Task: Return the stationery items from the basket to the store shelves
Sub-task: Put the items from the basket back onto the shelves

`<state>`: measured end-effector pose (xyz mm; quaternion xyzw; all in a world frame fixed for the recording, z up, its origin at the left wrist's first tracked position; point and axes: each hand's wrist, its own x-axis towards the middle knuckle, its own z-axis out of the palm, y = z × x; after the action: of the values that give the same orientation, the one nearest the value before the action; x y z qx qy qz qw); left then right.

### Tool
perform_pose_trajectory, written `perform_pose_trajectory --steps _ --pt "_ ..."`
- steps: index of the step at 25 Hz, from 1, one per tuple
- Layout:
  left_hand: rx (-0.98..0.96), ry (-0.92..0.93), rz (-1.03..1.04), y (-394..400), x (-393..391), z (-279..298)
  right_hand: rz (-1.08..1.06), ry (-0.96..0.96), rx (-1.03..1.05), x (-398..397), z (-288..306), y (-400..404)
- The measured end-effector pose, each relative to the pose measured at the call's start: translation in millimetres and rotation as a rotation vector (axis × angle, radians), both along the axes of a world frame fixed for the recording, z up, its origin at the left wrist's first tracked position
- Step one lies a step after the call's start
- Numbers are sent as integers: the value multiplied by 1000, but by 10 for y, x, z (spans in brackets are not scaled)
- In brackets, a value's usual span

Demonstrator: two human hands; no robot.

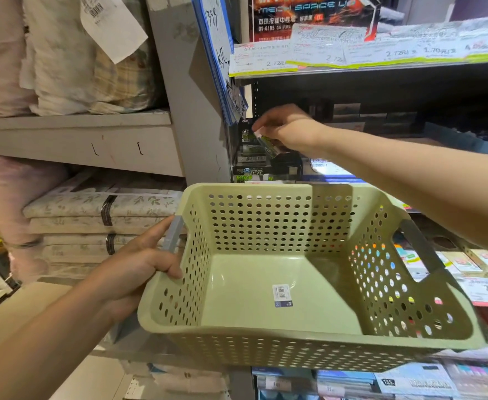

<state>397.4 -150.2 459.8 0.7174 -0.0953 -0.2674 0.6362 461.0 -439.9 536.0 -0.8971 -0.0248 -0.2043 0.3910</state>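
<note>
while left hand (139, 264) grips basket (294, 336), right hand (287, 128) pinches, seemingly, a small box (267, 145).

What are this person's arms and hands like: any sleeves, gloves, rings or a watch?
Both arms are bare along all that the head view shows, with no sleeve in sight. The left hand and the right hand wear no gloves. No ring, watch or bracelet shows on either hand or wrist. Nails are too small to judge.

grey shelf upright (185, 90) | folded bedding (98, 215) left | price tags (352, 57) above
</note>
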Motion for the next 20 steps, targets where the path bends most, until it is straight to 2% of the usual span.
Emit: perform_pose_trajectory --steps 3,7,14,20 --pt "-4 4 -1 18 13 -2 69 44 -100 137 -45 63" --pt "-11 19 -2 35 28 -24 31 96 -307 238 -95 109" --pt "-37 48 10 43 44 -32 0 87 -376 283 -131 140" --pt "-33 43 13 46 88 -70 109 281 -374 179 -42 59"
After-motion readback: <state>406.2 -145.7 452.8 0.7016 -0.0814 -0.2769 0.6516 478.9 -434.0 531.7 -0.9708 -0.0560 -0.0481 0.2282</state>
